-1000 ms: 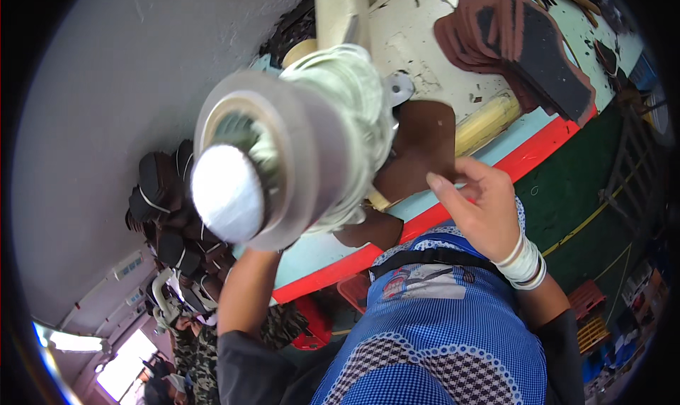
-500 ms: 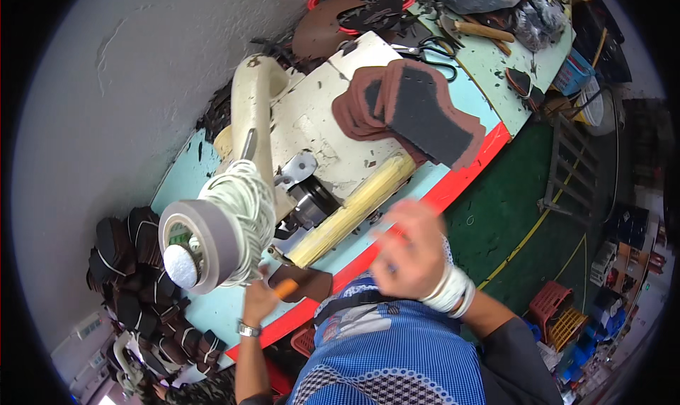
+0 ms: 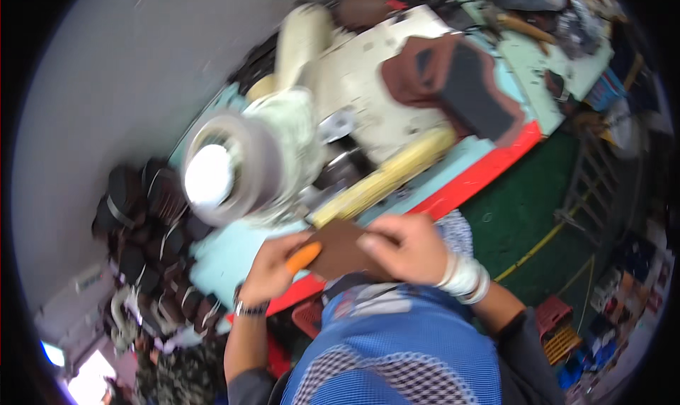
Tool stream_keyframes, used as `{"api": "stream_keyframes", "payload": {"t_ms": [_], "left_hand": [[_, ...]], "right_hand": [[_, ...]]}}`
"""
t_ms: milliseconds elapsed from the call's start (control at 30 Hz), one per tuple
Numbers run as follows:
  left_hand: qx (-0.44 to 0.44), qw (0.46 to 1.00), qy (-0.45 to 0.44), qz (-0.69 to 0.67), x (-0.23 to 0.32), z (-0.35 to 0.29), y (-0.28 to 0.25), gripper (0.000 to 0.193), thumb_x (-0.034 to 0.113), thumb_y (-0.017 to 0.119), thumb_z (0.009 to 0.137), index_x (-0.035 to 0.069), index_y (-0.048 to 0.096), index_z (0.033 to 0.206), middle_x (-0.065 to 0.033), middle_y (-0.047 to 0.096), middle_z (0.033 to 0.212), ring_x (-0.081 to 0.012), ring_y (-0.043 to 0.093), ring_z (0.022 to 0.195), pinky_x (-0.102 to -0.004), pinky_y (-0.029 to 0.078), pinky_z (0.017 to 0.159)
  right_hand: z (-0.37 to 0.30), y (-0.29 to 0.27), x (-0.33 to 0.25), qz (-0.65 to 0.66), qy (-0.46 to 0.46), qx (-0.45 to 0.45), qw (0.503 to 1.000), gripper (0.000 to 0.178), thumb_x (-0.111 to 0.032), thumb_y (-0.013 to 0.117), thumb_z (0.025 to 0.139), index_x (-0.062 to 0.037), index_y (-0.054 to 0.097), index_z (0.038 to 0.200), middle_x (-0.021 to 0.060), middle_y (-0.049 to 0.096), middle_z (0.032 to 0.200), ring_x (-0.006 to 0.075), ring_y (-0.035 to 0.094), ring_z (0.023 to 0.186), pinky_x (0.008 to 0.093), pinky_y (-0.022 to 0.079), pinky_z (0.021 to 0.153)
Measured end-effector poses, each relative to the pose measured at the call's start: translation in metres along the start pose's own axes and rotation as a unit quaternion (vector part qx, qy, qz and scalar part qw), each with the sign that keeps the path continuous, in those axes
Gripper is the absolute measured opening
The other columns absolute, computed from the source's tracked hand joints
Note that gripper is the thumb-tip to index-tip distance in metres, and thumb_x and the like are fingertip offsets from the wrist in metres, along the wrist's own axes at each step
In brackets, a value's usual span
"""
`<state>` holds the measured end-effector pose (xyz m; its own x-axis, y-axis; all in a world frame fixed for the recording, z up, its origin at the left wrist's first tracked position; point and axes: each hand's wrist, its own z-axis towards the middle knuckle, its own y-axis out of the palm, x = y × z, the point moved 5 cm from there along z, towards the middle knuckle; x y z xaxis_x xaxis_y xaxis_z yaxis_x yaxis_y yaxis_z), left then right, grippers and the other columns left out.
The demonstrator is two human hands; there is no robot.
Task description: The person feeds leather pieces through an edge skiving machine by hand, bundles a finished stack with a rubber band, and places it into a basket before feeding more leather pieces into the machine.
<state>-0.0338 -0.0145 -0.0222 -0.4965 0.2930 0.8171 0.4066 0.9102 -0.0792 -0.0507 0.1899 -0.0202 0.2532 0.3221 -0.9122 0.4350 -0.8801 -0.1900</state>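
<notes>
A flat brown piece (image 3: 346, 248), leather-like, is held between my two hands just above the table's red front edge. My left hand (image 3: 273, 269) grips its left side, an orange cover on the thumb. On the right side my right hand (image 3: 411, 250) pinches it between thumb and fingers; white bands circle that wrist. Beyond the piece lies a yellow ribbed roll (image 3: 388, 175) along the front of a cream machine (image 3: 301, 47). Pale cord (image 3: 294, 139) is wound around the machine's near end, beside a roll of tape (image 3: 234, 171).
Stacked brown-and-black cut pieces (image 3: 471, 86) lie on the machine's white plate (image 3: 368, 61). Bundles of dark pieces (image 3: 138, 214) are piled at the left. A wooden-handled tool (image 3: 525, 28) rests at the far right. Green floor (image 3: 510, 206) and a metal frame (image 3: 591, 185) are to the right.
My right hand has come to the brown piece and taken hold of it. My left hand has lifted the piece off the table toward me. The view has shifted.
</notes>
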Motion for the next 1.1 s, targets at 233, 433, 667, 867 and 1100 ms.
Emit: {"api": "stream_keyframes", "payload": {"t_ms": [233,433,667,867,1100], "left_hand": [[0.006,0.983,-0.109,-0.145,-0.012,0.033,-0.044,0.022,0.016,0.056,0.089,-0.005,0.057,0.095,-0.0079,0.058,0.082,-0.0144,0.06,0.062,-0.0257,0.051,0.049],[0.016,0.978,-0.009,-0.209,-0.013,0.054,-0.023,0.024,0.019,0.053,0.09,-0.004,0.058,0.096,-0.0137,0.064,0.084,-0.0157,0.063,0.063,-0.0253,0.052,0.052],[-0.116,0.98,-0.157,0.049,0.001,0.028,0.037,0.031,0.024,0.054,0.091,-0.005,0.062,0.083,-0.0081,0.065,0.076,-0.0128,0.064,0.071,-0.0237,0.052,0.06],[0.051,0.96,-0.091,-0.26,-0.021,0.023,0.016,0.022,0.017,0.053,0.091,-0.003,0.061,0.094,-0.0068,0.064,0.087,-0.0103,0.06,0.072,-0.0238,0.049,0.067],[0.09,0.925,-0.149,-0.338,-0.031,0.026,0.002,0.023,0.013,0.048,0.093,-0.007,0.059,0.096,-0.0101,0.064,0.09,-0.0105,0.061,0.076,-0.0216,0.048,0.071]], "right_hand": [[0.036,0.018,0.03,0.196,0.179,-0.035,0.963,0.026,-0.018,0.061,0.083,0.0074,0.064,0.078,0.0072,0.062,0.061,0.0099,0.057,0.057,0.0253,0.046,0.053],[0.05,-0.02,0.001,0.037,0.05,0.063,0.996,0.022,-0.016,0.063,0.082,0.0068,0.064,0.081,0.0041,0.061,0.063,0.0076,0.052,0.056,0.0241,0.043,0.051],[0.039,-0.039,-0.024,-0.091,-0.082,0.117,0.985,0.016,-0.011,0.062,0.078,0.0043,0.06,0.075,0.0155,0.06,0.062,0.0252,0.06,0.055,0.0318,0.046,0.053],[0.016,0.013,0.019,0.276,0.226,-0.011,0.934,0.015,-0.009,0.06,0.083,0.0059,0.06,0.083,0.0081,0.063,0.072,0.0111,0.061,0.061,0.022,0.051,0.052],[0.039,0.017,0.032,0.279,0.204,-0.057,0.937,0.02,-0.011,0.062,0.082,0.0083,0.061,0.081,0.0098,0.063,0.07,0.0126,0.061,0.057,0.0228,0.051,0.05]]}}
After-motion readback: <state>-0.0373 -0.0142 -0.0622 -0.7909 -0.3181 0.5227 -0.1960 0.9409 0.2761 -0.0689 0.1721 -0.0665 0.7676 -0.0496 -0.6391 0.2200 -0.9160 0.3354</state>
